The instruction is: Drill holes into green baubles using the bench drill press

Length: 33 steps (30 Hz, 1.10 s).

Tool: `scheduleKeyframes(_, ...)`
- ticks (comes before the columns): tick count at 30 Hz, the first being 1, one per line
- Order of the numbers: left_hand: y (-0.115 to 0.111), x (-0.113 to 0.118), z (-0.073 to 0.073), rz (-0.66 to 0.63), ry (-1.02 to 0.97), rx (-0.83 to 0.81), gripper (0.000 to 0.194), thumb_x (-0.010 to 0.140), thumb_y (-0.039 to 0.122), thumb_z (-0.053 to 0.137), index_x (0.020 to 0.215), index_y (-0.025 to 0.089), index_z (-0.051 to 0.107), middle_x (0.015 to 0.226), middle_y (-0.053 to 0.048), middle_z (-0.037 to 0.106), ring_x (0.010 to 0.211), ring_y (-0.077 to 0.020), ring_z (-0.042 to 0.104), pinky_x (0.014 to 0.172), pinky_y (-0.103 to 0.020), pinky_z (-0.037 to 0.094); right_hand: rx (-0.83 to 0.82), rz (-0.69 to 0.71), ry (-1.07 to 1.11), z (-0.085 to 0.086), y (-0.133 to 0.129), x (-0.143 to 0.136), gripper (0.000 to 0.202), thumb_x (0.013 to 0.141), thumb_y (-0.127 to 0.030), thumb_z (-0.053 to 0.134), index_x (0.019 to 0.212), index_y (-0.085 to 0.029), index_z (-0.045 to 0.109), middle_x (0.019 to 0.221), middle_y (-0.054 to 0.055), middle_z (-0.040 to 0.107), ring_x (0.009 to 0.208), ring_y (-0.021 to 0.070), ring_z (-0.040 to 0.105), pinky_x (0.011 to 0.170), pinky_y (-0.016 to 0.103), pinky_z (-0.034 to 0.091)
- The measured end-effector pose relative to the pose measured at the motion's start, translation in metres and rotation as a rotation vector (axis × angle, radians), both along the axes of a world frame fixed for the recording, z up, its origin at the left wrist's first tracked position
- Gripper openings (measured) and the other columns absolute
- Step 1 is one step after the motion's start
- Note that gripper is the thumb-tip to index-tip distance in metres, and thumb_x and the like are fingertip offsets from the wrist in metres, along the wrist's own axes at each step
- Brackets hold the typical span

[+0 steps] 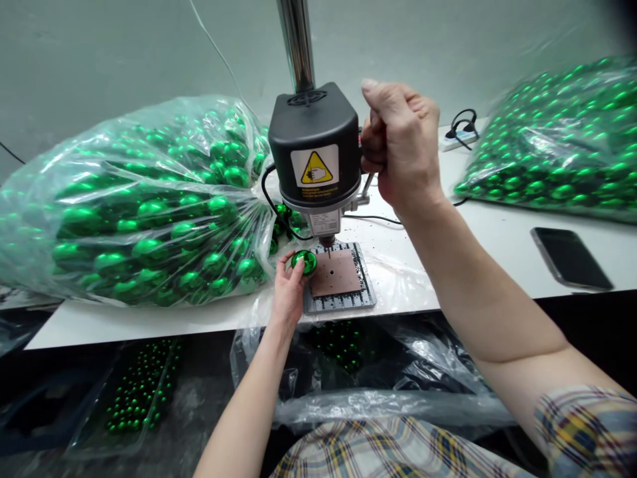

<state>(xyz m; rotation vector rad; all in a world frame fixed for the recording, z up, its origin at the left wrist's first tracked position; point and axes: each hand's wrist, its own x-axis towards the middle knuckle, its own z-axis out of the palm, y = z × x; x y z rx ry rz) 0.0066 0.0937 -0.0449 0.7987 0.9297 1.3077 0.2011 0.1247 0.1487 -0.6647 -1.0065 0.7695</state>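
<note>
My left hand (287, 289) holds a shiny green ball (304, 261) at the left edge of the brown pad (338, 273) on the drill press base (343, 300). The drill bit (328, 252) hangs just right of the ball, above the pad. The black drill head (314, 149) carries a yellow warning label. My right hand (398, 149) is closed on the press lever (365, 189) at the right side of the head; most of the lever is hidden by my fingers.
A big clear bag of green balls (129, 212) lies left on the white table (497, 232); another bag (562, 139) sits at the right. A black phone (570, 259) lies near the right front edge. A power strip (460, 136) is behind. Bags with balls (137, 392) lie under the table.
</note>
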Motion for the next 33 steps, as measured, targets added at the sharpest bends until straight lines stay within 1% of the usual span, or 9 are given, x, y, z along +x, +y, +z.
scheduleKeyframes(3, -0.002, 0.006, -0.005, 0.004, 0.138, 0.08, 0.057, 0.07, 0.04, 0.083, 0.117, 0.024, 0.056, 0.1, -0.002, 0.071, 0.091, -0.0151, 0.067, 0.086, -0.029, 0.051, -0.005, -0.025, -0.027, -0.002, 0.003, 0.002, 0.054, 0.067, -0.052, 0.08, 0.056, -0.024, 0.035, 0.047, -0.006, 0.027, 0.039, 0.0075, 0.02, 0.036, 0.028, 0.014)
scheduleKeyframes(6, -0.001, 0.011, -0.009, -0.033, 0.16, 0.108, 0.055, 0.069, 0.04, 0.084, 0.113, 0.022, 0.056, 0.101, -0.003, 0.072, 0.092, -0.0159, 0.068, 0.089, -0.031, 0.051, 0.004, -0.032, -0.02, -0.002, 0.003, 0.001, 0.053, 0.066, -0.051, 0.08, 0.056, -0.024, 0.036, 0.048, -0.006, 0.027, 0.039, 0.0074, 0.02, 0.036, 0.028, 0.014)
scheduleKeyframes(10, 0.004, 0.014, -0.012, -0.033, 0.228, 0.145, 0.051, 0.067, 0.038, 0.085, 0.105, 0.021, 0.056, 0.097, -0.003, 0.073, 0.092, -0.0172, 0.068, 0.089, -0.033, 0.051, 0.011, -0.027, -0.011, -0.002, 0.001, 0.0, 0.053, 0.065, -0.052, 0.081, 0.056, -0.024, 0.037, 0.047, -0.006, 0.028, 0.039, 0.0073, 0.019, 0.036, 0.028, 0.013)
scheduleKeyframes(16, 0.011, 0.016, -0.015, -0.064, 0.266, 0.17, 0.052, 0.063, 0.035, 0.087, 0.101, 0.02, 0.054, 0.094, -0.003, 0.071, 0.089, -0.0167, 0.067, 0.083, -0.031, 0.051, 0.007, -0.031, -0.022, -0.001, 0.001, 0.0, 0.057, 0.069, -0.062, 0.077, 0.057, -0.024, 0.035, 0.047, -0.006, 0.028, 0.039, 0.0075, 0.019, 0.036, 0.029, 0.012)
scheduleKeyframes(19, 0.015, 0.016, -0.017, -0.065, 0.273, 0.175, 0.052, 0.064, 0.035, 0.087, 0.101, 0.02, 0.053, 0.093, -0.003, 0.071, 0.089, -0.0171, 0.067, 0.084, -0.031, 0.05, -0.003, -0.039, -0.049, -0.001, 0.002, 0.001, 0.057, 0.07, -0.062, 0.076, 0.058, -0.024, 0.035, 0.048, -0.006, 0.027, 0.039, 0.0073, 0.019, 0.037, 0.028, 0.013)
scheduleKeyframes(24, 0.019, 0.016, -0.02, -0.103, 0.308, 0.179, 0.049, 0.067, 0.036, 0.085, 0.102, 0.02, 0.053, 0.091, -0.003, 0.071, 0.085, -0.0161, 0.066, 0.083, -0.031, 0.049, 0.01, -0.037, -0.038, -0.002, 0.004, 0.002, 0.057, 0.07, -0.06, 0.077, 0.058, -0.024, 0.034, 0.048, -0.006, 0.025, 0.04, 0.0073, 0.019, 0.036, 0.028, 0.015)
scheduleKeyframes(26, 0.019, 0.017, -0.021, -0.111, 0.329, 0.189, 0.049, 0.067, 0.035, 0.084, 0.102, 0.02, 0.054, 0.091, -0.003, 0.07, 0.086, -0.0168, 0.066, 0.083, -0.032, 0.05, 0.015, -0.03, -0.047, -0.003, 0.004, 0.002, 0.057, 0.07, -0.059, 0.077, 0.058, -0.024, 0.034, 0.049, -0.006, 0.025, 0.04, 0.0073, 0.019, 0.036, 0.028, 0.015)
scheduleKeyframes(29, 0.016, 0.018, -0.021, -0.118, 0.385, 0.228, 0.049, 0.065, 0.033, 0.086, 0.101, 0.019, 0.057, 0.09, -0.003, 0.069, 0.087, -0.0184, 0.065, 0.084, -0.033, 0.05, 0.012, -0.04, -0.049, -0.002, 0.004, 0.001, 0.059, 0.069, -0.063, 0.076, 0.058, -0.024, 0.034, 0.048, -0.006, 0.026, 0.04, 0.0077, 0.02, 0.036, 0.028, 0.015)
scheduleKeyframes(33, 0.007, 0.02, -0.023, -0.119, 0.56, 0.342, 0.05, 0.062, 0.029, 0.089, 0.105, 0.021, 0.065, 0.102, -0.006, 0.068, 0.098, -0.0226, 0.063, 0.094, -0.038, 0.047, -0.001, -0.046, -0.027, 0.0, 0.0, -0.001, 0.061, 0.068, -0.066, 0.076, 0.057, -0.024, 0.033, 0.048, -0.006, 0.026, 0.04, 0.0075, 0.018, 0.037, 0.029, 0.014)
